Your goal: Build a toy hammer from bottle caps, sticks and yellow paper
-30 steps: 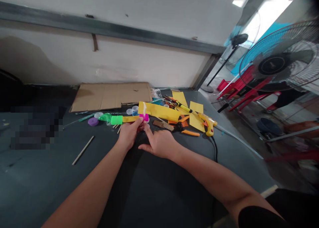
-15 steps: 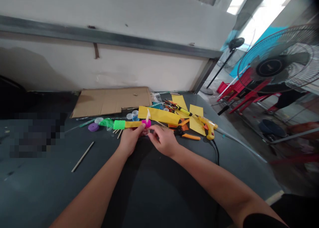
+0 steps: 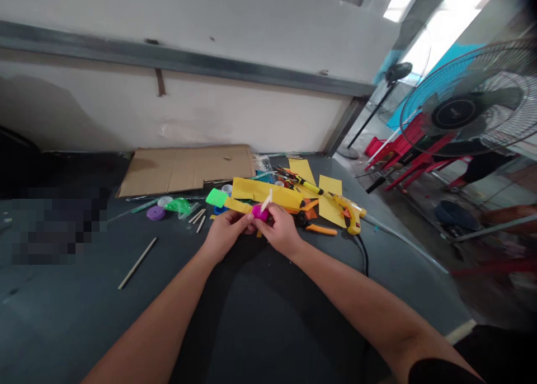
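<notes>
Both hands are closed on a small craft piece above the dark tabletop. It has a magenta cap (image 3: 260, 212) at one end, a yellow strip (image 3: 238, 205) running left from it, and a bright green cap (image 3: 217, 197) at the far left. A short white stick (image 3: 267, 200) stands up at a slant from the magenta cap. My left hand (image 3: 227, 234) pinches the magenta cap from the left and below. From the right, my right hand (image 3: 280, 230) grips the same cap, close to the white stick. The fingers hide the cap's underside.
Behind lie yellow sheets (image 3: 330, 189), a cardboard piece (image 3: 180, 170) and a yellow cutter (image 3: 309, 185). Orange-handled pliers (image 3: 321, 229) and a yellow glue gun (image 3: 353, 216) with a black cord are at right. A purple cap (image 3: 155, 212) and a wooden stick (image 3: 137, 263) lie left.
The craft piece has moved a little right and tilted, its green end now higher. My right hand has closed onto the magenta cap; the white stick now leans right.
</notes>
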`<state>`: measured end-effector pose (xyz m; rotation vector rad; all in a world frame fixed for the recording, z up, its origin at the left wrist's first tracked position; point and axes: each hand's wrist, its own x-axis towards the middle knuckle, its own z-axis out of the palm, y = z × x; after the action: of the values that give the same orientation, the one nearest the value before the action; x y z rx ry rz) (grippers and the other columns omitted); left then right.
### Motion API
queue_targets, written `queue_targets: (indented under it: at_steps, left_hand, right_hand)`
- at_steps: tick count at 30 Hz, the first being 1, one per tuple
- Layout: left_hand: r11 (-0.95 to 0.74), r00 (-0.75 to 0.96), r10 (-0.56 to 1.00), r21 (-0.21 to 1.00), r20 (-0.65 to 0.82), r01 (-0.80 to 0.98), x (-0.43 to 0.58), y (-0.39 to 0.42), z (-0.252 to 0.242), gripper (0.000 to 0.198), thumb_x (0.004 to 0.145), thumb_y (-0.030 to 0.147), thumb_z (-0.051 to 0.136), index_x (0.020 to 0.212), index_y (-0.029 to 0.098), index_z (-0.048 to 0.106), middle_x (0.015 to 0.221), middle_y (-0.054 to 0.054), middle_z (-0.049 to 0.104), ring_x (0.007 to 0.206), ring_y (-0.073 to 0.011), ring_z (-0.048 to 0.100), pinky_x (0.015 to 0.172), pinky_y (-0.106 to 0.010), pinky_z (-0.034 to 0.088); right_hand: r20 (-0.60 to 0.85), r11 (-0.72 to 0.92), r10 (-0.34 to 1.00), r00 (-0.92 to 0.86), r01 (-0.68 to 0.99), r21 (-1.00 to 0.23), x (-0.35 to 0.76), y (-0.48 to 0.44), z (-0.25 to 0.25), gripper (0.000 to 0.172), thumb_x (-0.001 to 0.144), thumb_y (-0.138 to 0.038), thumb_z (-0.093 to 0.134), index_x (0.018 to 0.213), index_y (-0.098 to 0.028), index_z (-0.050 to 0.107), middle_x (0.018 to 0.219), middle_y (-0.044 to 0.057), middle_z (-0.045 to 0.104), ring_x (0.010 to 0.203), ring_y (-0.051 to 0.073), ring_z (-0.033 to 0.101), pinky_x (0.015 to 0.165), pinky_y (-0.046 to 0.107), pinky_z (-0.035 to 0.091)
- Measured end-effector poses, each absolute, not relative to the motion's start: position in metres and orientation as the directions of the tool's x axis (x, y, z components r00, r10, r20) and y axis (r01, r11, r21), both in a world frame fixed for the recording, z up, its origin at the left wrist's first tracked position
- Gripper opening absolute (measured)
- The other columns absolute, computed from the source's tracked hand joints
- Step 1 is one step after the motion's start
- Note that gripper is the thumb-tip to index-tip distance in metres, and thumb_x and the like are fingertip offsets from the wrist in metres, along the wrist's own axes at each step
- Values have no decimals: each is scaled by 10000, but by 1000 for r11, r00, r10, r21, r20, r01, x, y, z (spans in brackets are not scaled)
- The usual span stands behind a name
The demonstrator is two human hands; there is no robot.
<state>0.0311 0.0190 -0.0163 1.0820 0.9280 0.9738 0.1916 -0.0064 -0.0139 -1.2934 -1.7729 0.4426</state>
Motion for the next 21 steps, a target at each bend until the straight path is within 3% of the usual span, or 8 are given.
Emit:
queue_targets:
  at_steps: [3,8,16,21]
  left_hand:
    - [184,304,946,957,-110,-225,30,19,-13,362,663,450,764,788,122,677,699,-23,667,610,-112,612,642,-249,542]
    - [241,225,961,886,-161,-397,29,21,-10,378,661,443,767,802,111,655,723,-35,669,599,-120,620,601,-263,553]
    - [253,118,967,815,-225,-521,29,22,-7,295,608,322,815,719,109,645,592,1,621,537,-93,577,559,-220,528]
    - [249,103,968,847,-227,-470,30,21,-9,290,600,338,803,704,116,647,580,11,614,501,-86,551,504,-204,474]
  right_hand:
    - [434,351,901,7,575,-739,193,-5,-14,289,817,-349,638,1039,-170,598,947,70,659,872,202,622,774,303,495]
    - [478,365,878,20,619,-696,194,-4,-15,285,790,-341,666,1019,-191,589,990,81,642,952,226,610,831,335,485]
    - [434,405,891,-130,658,-635,189,-10,-14,368,751,-352,704,1051,-208,546,1022,79,626,959,239,595,833,367,482]
    - [471,569,820,-324,547,-614,194,-8,-14,425,715,-119,607,1122,-197,513,1095,105,597,1032,241,570,889,378,467]
